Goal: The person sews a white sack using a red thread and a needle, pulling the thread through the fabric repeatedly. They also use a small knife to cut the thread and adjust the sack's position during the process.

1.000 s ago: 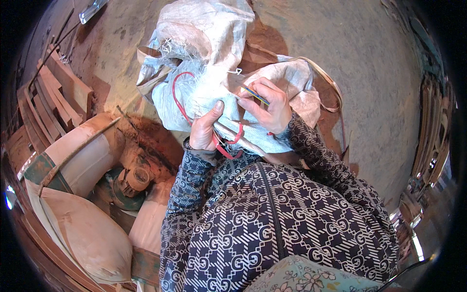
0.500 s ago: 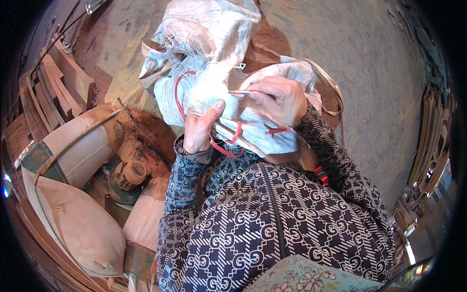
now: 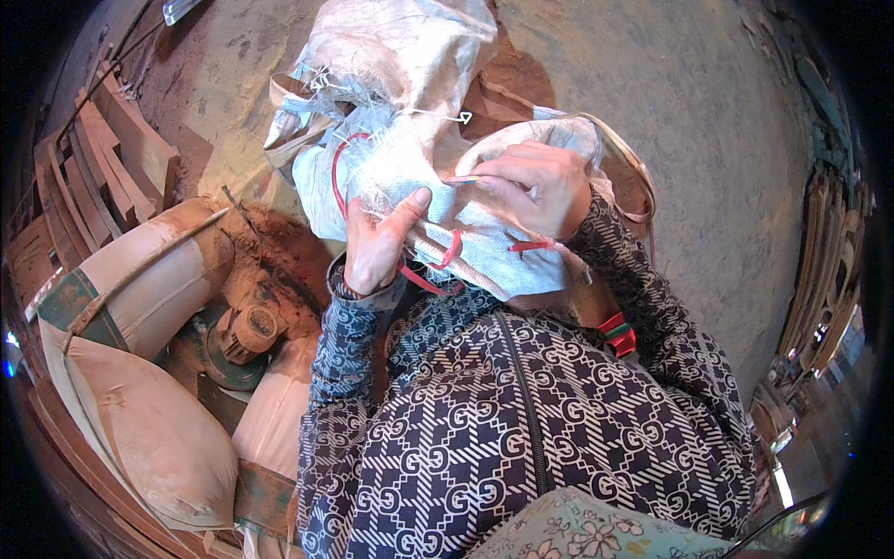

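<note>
A white woven sack (image 3: 410, 177) with frayed edges and tan strap loops lies bunched in front of me. My left hand (image 3: 377, 247) is closed on its near edge, thumb on top of the fabric. A red strip (image 3: 339, 177) loops through the sack beside that hand, and another red loop (image 3: 452, 252) hangs just right of the wrist. With thumb and fingertips pressed together, my right hand (image 3: 545, 186) pinches a thin, reddish strip (image 3: 461, 179) whose far end meets the cloth. Below that hand, a short red piece (image 3: 531, 246) pokes out of the fabric.
Stuffed dusty sacks (image 3: 140, 429) surround a motor-like machine (image 3: 247, 335) at the left. Wooden boards (image 3: 102, 158) are stacked behind them. More long pieces (image 3: 819, 252) lie along the right rim. Bare concrete floor (image 3: 689, 140) stretches beyond the sack.
Both hands stay nearly in place on the sack. My left hand has shifted slightly to the left; the strip in my right hand has tilted a little.
</note>
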A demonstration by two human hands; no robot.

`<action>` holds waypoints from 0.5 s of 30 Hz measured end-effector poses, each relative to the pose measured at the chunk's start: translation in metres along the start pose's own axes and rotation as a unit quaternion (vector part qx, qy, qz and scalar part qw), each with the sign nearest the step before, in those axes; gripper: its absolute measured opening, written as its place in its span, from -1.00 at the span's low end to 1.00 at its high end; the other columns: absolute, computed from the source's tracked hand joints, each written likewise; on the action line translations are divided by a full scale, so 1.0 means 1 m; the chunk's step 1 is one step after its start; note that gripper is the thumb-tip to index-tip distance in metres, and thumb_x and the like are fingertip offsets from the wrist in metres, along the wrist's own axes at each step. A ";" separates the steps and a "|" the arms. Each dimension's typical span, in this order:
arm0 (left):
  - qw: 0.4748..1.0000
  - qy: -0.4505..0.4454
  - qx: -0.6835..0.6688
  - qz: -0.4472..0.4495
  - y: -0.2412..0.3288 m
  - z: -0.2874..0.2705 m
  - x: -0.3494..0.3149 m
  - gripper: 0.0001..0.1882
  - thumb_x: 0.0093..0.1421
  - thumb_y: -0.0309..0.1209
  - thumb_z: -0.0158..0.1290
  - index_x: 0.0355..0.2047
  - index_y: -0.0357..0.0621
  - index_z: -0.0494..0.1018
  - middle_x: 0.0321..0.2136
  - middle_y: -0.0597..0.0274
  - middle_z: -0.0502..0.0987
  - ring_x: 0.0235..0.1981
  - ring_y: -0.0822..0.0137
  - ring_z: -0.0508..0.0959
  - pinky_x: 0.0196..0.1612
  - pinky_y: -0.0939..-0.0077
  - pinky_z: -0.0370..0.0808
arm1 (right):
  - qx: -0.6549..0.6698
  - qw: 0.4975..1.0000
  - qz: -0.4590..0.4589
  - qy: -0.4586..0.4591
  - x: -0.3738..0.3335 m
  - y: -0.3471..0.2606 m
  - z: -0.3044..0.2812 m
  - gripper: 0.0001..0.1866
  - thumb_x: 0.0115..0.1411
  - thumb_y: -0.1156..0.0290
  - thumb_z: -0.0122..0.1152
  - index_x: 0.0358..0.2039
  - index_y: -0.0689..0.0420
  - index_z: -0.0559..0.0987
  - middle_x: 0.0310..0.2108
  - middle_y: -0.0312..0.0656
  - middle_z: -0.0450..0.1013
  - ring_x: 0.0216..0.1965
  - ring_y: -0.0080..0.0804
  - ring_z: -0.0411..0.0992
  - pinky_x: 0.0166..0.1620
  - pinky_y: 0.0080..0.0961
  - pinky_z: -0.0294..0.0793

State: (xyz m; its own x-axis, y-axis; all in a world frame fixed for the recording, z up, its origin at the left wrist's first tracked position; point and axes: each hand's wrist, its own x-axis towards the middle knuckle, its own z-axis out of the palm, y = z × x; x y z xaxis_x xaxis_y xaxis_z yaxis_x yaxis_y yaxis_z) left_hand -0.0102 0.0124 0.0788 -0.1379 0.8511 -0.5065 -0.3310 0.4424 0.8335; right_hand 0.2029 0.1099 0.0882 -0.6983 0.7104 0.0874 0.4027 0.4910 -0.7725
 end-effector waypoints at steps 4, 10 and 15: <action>0.943 0.021 0.324 0.072 0.022 -0.005 -0.004 -0.75 0.16 -0.44 0.23 -0.20 -0.36 0.56 -0.37 0.09 0.65 -0.39 0.34 0.61 -0.27 0.47 0.51 | -0.021 1.000 -0.016 -0.014 0.007 -0.003 0.007 -0.83 0.17 0.30 0.20 -0.33 0.06 0.67 -0.38 -0.22 0.57 -0.31 -0.27 0.55 -0.25 -0.37 0.54; 0.823 0.075 0.502 0.255 0.043 0.018 -0.015 -0.67 -0.01 -0.44 0.26 -0.71 -0.30 0.34 -0.73 -0.03 0.36 -0.67 -0.05 0.41 -0.55 0.12 0.31 | -0.067 0.993 -0.082 -0.055 0.018 -0.010 0.015 -0.87 0.17 0.33 0.17 -0.39 0.08 0.61 -0.41 -0.21 0.54 -0.30 -0.26 0.53 -0.27 -0.33 0.54; 0.786 0.069 0.546 0.280 0.047 0.020 -0.014 -0.78 -0.01 -0.50 0.20 -0.66 -0.31 0.39 -0.67 -0.07 0.41 -0.57 -0.07 0.47 -0.48 0.11 0.35 | -0.120 0.980 -0.144 -0.063 0.033 -0.016 0.025 -0.90 0.17 0.37 0.15 -0.37 0.11 0.50 -0.47 -0.14 0.51 -0.36 -0.27 0.54 -0.34 -0.28 0.52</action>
State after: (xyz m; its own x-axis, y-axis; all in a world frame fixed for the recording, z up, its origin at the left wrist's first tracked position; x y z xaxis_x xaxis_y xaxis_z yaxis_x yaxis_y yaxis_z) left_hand -0.0056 0.0270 0.1291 -0.1023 0.9934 0.0518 0.8068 0.0524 0.5885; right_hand 0.1582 0.1131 0.0875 -0.8649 0.4647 0.1895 0.2957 0.7769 -0.5558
